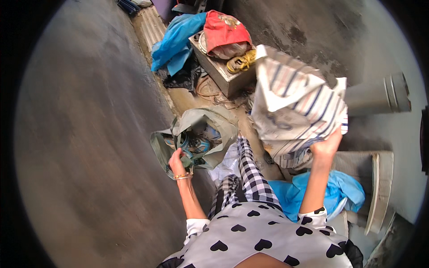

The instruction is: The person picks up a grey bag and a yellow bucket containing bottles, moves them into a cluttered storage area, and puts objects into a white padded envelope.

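Lying beside the metal box (223, 71), one olive bag (210, 134) is pinched by the left hand (177, 163), one striped sack (297, 107) clasped by the right hand (325, 147).

The right hand's fingertips (328, 145) vanish behind the striped sack (297, 105) — the green bag's (203, 134) contents stay indistinct.
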Demonstrator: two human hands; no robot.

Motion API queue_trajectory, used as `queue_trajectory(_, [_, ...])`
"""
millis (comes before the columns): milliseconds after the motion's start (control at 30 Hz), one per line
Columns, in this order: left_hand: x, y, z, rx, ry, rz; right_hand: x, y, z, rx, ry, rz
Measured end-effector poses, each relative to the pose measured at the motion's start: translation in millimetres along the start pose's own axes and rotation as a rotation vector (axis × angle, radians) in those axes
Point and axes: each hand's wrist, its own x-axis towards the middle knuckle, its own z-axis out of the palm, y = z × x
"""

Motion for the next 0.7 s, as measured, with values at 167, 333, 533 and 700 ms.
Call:
queue_trajectory(167, [-13, 67, 42, -0.151, 0.030, -0.004, 47, 36, 27, 0.179, -0.008, 0.319])
queue_trajectory(333, [-52, 124, 66, -0.268, 0.112, -0.093, 81, 93, 25, 0.233, -0.022, 0.520])
queue_trajectory(533, [10, 153, 76, -0.345, 0.054, 0.031, 117, 178, 47, 0.009, -0.042, 0.636])
queue_trajectory(700, [53, 189, 94, -0.353, -0.025, 0.155, 117, 255, 54, -0.346, -0.245, 0.618])
